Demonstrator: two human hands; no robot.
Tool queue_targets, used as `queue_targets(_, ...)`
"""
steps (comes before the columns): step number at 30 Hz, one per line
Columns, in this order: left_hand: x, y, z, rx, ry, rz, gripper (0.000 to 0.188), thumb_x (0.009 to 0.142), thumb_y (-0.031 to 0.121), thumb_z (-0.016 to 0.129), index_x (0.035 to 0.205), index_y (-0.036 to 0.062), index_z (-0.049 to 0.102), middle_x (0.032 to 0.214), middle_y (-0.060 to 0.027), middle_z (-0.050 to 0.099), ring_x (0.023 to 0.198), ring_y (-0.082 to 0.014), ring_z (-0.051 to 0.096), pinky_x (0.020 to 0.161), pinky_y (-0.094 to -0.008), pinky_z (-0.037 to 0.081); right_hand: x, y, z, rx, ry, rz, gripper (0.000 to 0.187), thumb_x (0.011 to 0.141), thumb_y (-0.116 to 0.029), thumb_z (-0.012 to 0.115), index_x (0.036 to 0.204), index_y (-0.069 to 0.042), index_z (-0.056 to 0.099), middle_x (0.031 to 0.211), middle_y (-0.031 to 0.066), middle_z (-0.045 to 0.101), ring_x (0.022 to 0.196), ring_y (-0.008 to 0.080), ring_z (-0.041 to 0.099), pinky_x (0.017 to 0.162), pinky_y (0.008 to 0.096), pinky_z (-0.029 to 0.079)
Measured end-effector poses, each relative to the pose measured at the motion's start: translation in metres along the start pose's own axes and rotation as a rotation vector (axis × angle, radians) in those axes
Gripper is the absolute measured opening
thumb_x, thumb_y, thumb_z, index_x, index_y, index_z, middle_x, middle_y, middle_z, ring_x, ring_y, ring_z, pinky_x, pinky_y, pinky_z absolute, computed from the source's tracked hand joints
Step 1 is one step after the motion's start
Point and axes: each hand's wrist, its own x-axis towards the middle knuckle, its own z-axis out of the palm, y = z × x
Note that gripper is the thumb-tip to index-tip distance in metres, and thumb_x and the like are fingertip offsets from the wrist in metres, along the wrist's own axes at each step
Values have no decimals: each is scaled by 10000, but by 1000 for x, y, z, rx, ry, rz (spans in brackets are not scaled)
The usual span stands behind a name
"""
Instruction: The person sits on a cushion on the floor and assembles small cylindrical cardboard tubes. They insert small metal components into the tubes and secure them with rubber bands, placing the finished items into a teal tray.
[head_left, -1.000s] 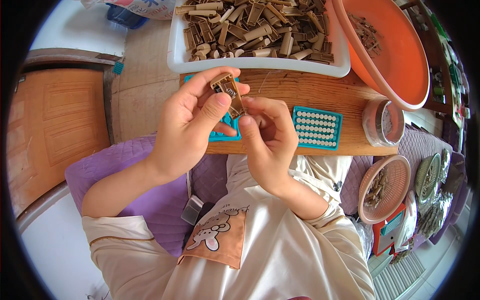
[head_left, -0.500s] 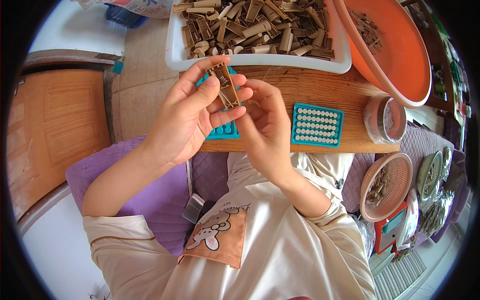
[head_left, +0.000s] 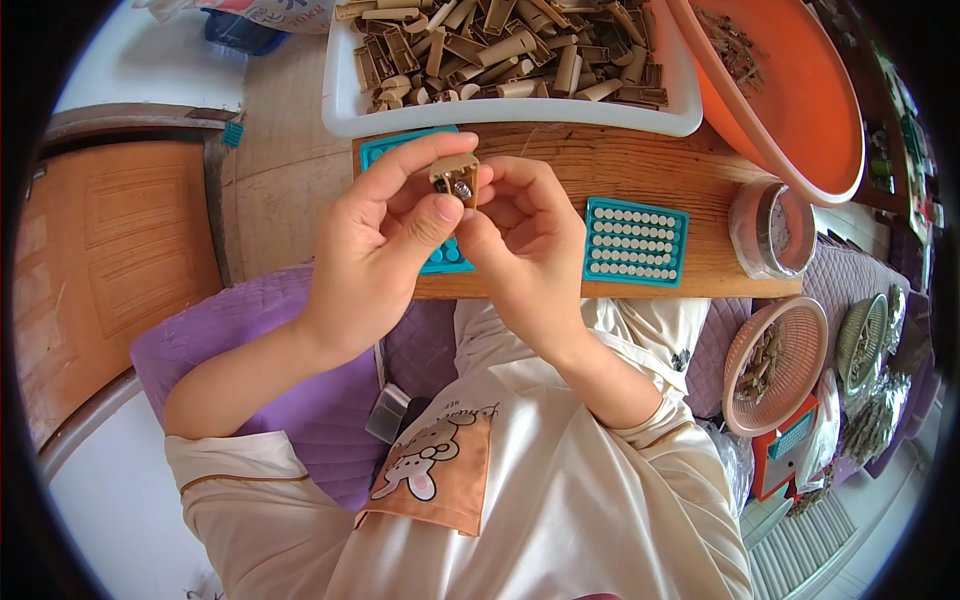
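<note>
Above the wooden counter [head_left: 640, 160], the left hand [head_left: 382, 248] is grasping a brown case [head_left: 456, 164] while the right hand [head_left: 527, 245] is pressing against it, its exact grip being impossible to tell.

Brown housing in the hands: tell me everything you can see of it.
The brown housing is a small, open-sided, hollow piece that looks like matte plastic. Its tan end points away from the wearer; its open side faces the camera. A shiny metallic part sits inside, too small to identify. Held off the wooden table, it is gripped by the left hand; the right hand has fingertips at its right side. Fingers hide its near end.
</note>
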Motion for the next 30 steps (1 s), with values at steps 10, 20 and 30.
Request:
queue_targets(10,2,-10,-1,125,-57,-116,296,867,115,505,1146,17,480,974,-66,576,887,-110,543,778,-237,447,0,17,-4,-273,19,-63,306,734,-1,565,1024,1,467,854,112,590,734,175,627,627,255,509)
queue_targets(20,4,-7,-6,-97,-12,-460,336,893,206,457,1182,36,436,966,-86,572,825,-139,590,669,-256,522,-12,14,-53,-150,-51,49,207,818,-6,491,1024,14,505,871,102,596,821,131,587,694,243,471)
queue_targets(30,1,-7,-3,-203,-7,-561,331,906,216,424,1185,39,429,966,-82,562,798,-135,591,672,-243,517,-44,-9,-209,-1216,252,-113,204,768,-27,574,971,-11,572,852,111,624,727,194,592,650,297,473)
